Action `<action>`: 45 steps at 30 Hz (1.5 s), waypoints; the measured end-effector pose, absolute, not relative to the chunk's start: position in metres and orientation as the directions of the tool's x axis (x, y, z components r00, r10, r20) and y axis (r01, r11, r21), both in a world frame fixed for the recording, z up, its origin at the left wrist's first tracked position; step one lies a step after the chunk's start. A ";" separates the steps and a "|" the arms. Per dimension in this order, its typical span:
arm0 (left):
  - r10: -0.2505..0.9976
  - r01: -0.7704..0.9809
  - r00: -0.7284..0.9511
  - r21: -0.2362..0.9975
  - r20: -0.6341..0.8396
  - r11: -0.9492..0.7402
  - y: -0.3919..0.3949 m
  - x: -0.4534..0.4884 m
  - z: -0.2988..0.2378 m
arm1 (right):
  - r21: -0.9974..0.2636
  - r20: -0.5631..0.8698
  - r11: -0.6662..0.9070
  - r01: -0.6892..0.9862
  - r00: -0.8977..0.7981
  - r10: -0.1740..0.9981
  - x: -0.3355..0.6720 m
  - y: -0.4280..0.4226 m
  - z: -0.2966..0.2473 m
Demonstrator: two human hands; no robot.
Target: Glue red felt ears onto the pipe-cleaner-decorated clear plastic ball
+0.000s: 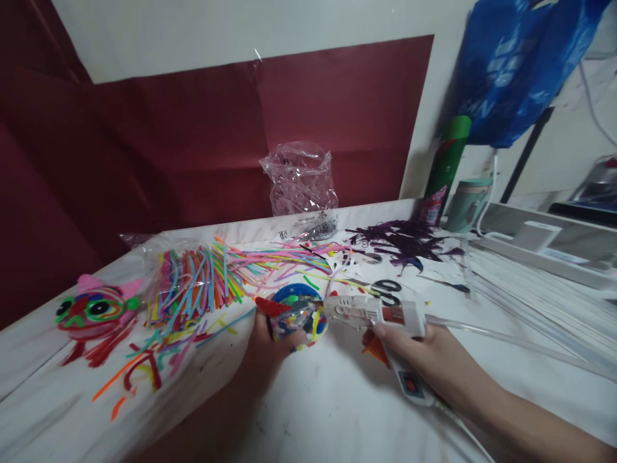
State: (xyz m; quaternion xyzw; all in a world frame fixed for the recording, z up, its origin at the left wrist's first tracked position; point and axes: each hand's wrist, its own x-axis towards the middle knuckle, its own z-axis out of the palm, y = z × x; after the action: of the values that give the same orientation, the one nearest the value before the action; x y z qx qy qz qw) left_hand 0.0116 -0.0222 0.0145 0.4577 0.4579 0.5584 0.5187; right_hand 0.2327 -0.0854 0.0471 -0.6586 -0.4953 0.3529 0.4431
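My left hand [274, 337] is closed around a round, multicoloured craft piece [297, 315] with a blue rim, and a red pointed bit [272, 307] sticks out on its left. In my right hand [409, 344] is a white hot glue gun [357, 310], gripped by its handle, with a clear glue stick [477, 329] running out of its back. The nozzle reaches the right side of the craft piece; whether it touches is too blurred to tell. An orange trigger [376, 350] shows under my right fingers.
Bundled colourful pipe cleaners [193, 280] and loose cut pieces [144, 370] lie left, beside a decorated face figure [99, 312]. Scissors [385, 290] and dark purple shreds [400, 241] are behind the gun. A clear plastic bag [301, 183] stands at the back; glue sticks [535, 296] lie right.
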 end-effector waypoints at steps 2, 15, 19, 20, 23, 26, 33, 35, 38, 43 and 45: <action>0.997 -0.170 -0.057 0.984 0.047 -0.056 -0.024 0.012 0.016 | -0.929 -0.064 -0.148 0.339 0.246 0.967 0.235 -0.084 0.049; 0.997 -0.197 -0.067 0.979 0.035 -0.048 -0.026 0.013 0.017 | -0.905 -0.049 -0.125 0.406 0.194 0.980 0.234 -0.085 0.055; 0.997 -0.206 -0.066 0.977 0.040 -0.053 -0.025 0.013 0.017 | -0.896 -0.065 -0.141 0.421 0.188 0.980 0.241 -0.081 0.053; 0.997 -0.189 -0.070 0.981 0.037 -0.050 -0.025 0.013 0.017 | -0.896 -0.064 -0.140 0.422 0.188 0.980 0.241 -0.080 0.053; 0.996 -0.135 -0.079 0.989 0.040 -0.051 -0.024 0.011 0.016 | -0.897 -0.049 -0.124 0.424 0.184 0.982 0.241 -0.080 0.052; 0.997 -0.147 -0.050 0.987 0.054 -0.061 -0.023 0.010 0.015 | -0.899 -0.058 -0.128 0.418 0.175 0.983 0.240 -0.082 0.053; 0.998 -0.178 -0.035 0.982 0.052 -0.058 -0.022 0.010 0.012 | -0.903 -0.067 -0.136 0.408 0.178 0.982 0.240 -0.083 0.056; 0.998 -0.148 -0.038 0.987 0.054 -0.060 -0.022 0.009 0.012 | -0.903 -0.070 -0.142 0.405 0.187 0.980 0.240 -0.083 0.056; 0.998 -0.134 -0.031 0.989 0.061 -0.065 -0.021 0.008 0.012 | -0.899 -0.078 -0.147 0.413 0.180 0.981 0.240 -0.083 0.056; 0.998 -0.160 -0.026 0.985 0.061 -0.064 -0.022 0.008 0.012 | -0.887 -0.079 -0.140 0.440 0.155 0.985 0.240 -0.085 0.054; 0.998 -0.171 -0.023 0.983 0.059 -0.062 -0.021 0.009 0.011 | -0.883 -0.079 -0.140 0.449 0.153 0.985 0.239 -0.085 0.054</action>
State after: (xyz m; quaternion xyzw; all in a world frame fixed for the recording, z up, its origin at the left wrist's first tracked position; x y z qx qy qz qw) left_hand 0.0086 -0.0214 0.0113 0.4655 0.4440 0.5606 0.5214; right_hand 0.2391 -0.0853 0.0535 -0.6627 -0.5410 0.3618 0.3705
